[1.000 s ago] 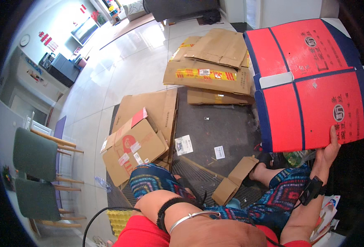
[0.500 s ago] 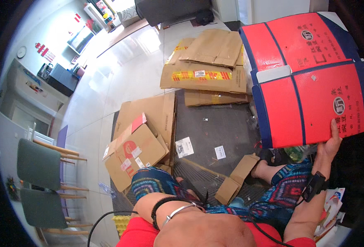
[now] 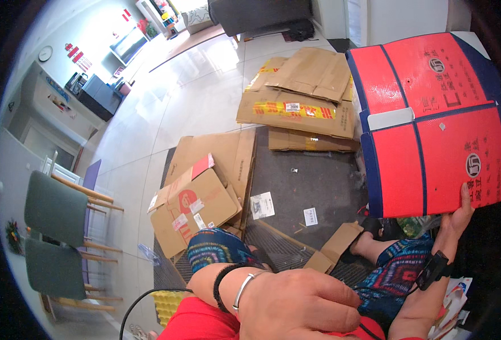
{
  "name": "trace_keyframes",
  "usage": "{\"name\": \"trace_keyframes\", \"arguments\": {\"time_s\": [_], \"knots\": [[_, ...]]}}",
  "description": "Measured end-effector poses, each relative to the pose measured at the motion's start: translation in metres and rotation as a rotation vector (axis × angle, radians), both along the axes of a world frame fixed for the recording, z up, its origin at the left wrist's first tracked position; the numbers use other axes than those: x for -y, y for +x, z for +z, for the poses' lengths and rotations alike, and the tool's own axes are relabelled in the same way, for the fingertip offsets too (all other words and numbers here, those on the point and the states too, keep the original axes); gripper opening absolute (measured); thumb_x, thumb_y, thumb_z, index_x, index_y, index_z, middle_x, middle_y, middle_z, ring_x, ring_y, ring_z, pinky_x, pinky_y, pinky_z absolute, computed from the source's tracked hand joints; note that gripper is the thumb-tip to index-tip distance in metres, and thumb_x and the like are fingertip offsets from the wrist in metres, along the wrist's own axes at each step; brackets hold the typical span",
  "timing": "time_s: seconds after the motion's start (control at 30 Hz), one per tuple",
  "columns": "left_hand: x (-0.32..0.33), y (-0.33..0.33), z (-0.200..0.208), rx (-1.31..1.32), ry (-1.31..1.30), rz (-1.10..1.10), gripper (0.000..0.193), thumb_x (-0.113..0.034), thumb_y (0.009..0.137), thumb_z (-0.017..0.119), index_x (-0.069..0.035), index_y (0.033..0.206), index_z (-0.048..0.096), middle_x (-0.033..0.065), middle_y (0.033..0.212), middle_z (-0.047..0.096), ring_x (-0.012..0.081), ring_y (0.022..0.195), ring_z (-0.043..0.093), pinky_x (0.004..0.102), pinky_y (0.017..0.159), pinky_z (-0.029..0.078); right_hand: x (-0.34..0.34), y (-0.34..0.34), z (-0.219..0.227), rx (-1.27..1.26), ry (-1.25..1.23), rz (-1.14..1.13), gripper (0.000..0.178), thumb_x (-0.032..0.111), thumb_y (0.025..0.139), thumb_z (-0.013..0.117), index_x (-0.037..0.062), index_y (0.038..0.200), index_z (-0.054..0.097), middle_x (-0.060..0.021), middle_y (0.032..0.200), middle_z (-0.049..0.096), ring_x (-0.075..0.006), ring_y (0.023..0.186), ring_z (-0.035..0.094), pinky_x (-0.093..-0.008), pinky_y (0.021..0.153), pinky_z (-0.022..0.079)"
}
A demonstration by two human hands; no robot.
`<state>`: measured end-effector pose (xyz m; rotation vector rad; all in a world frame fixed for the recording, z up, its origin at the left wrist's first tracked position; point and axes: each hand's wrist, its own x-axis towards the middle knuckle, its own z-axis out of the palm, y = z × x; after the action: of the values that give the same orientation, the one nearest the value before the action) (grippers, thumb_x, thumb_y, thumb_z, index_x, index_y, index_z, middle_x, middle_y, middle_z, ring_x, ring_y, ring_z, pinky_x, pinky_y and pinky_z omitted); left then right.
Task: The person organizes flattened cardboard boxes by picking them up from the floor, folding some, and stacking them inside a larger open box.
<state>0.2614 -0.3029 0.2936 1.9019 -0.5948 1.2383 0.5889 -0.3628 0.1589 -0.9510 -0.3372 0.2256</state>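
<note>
A large flattened red box (image 3: 432, 170) with dark blue edges is gripped in my right hand (image 3: 459, 220) at its lower right edge; the thumb lies over its printed face. It stands tilted at the right, in front of me. Close to the camera, at the bottom middle, my left hand (image 3: 301, 300) is curled with the fingers folded inward. Its palm and whatever may be in it are hidden. A silver bangle and a black band circle that wrist. On my right wrist sits a black device (image 3: 432, 271).
Flattened brown cartons (image 3: 301, 107) are stacked ahead, and another pile of cartons (image 3: 196, 201) lies at left. Two paper labels and a folded cardboard strip (image 3: 341, 243) rest on the dark mat (image 3: 287, 187). Grey chairs (image 3: 57, 207) stand far left. Papers (image 3: 457, 300) lie beside my right forearm.
My left hand has moved from the lower edge up and right, so its curled fingers now show. The whole view has shifted slightly. My right hand still holds the red box.
</note>
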Motion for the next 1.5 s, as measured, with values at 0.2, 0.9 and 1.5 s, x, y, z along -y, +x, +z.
{"name": "trace_keyframes", "arguments": {"time_s": [0.2, 0.9, 1.5], "knots": [[-0.007, -0.02, -0.001, 0.003, -0.063, -0.147, 0.021, -0.022, 0.083, 0.038, -0.008, 0.095, 0.05, 0.0164, 0.073, 0.049, 0.0271, 0.057, 0.049, 0.0331, 0.052, 0.044, -0.001, -0.007, 0.005, -0.05, -0.035, 0.039, 0.044, 0.006, 0.077, 0.057, -0.0024, 0.116, 0.041, -0.0135, 0.113, 0.05, -0.0251, 0.096, 0.053, -0.0387, 0.08, 0.047], [-0.09, -0.039, -0.111, -0.462, -1.154, 0.645, 0.028, -0.02, 0.078, 0.058, 0.001, 0.095, 0.049, 0.0092, 0.081, 0.056, 0.0163, 0.075, 0.055, 0.0277, 0.067, 0.046, -0.013, -0.05, 0.005, -0.068, -0.159, 0.371, 0.056, 0.018, 0.075, 0.06, 0.0048, 0.123, 0.037, -0.0123, 0.123, 0.04, -0.0248, 0.109, 0.044, -0.0404, 0.09, 0.039], [-0.014, -0.213, -0.114, 0.47, -1.291, 0.944, 0.03, -0.005, 0.06, 0.064, 0.001, 0.089, 0.059, 0.0075, 0.082, 0.06, 0.0182, 0.073, 0.055, 0.0305, 0.072, 0.045, -0.136, -0.241, 0.031, 0.547, -0.31, 1.023, 0.054, 0.026, 0.075, 0.06, 0.0068, 0.121, 0.04, -0.0138, 0.119, 0.046, -0.0218, 0.105, 0.046, -0.0414, 0.089, 0.037]]}}
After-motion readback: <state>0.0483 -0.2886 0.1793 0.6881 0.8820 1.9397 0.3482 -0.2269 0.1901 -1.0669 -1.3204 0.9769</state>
